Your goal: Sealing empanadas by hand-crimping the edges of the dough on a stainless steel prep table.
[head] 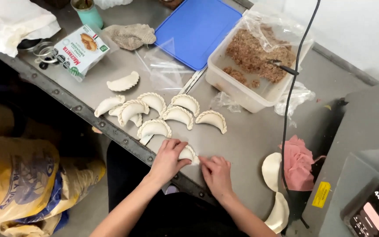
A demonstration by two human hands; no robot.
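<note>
Pinching a folded piece of pale dough, the left hand (168,159) curls over a half-moon pastry (187,154) at the near edge of the metal bench (242,140), low in the middle of the frame. Its fingers are closed on the pastry from the left. The right hand (217,174) lies just to the right, its fingertips together on the pastry's right end, so both hands grip the same piece.

Just above the hands, toward the middle of the frame, a cluster of finished pastries (154,109) with crimped edges lies on the bench, some touching or overlapping; one more (123,81) sits apart, higher and further left. To the right of the hands, near the lower right, two flat dough rounds (272,169) lie beside a crumpled pink cloth (298,159). A black cable (291,96) runs down from the top of the frame across that side.

Higher up, right of centre, a clear plastic tub (237,90) holds brown minced filling (255,52), with a dark utensil handle resting in it and loose plastic film draped over its far rim. Beside it, at the top centre, lies a blue lid (194,30). Further left are a beige knitted cloth (130,36), a printed dough package (80,52) and a teal cup (88,15). At the far left a yellow and blue sack (18,184) sits below bench level.
</note>
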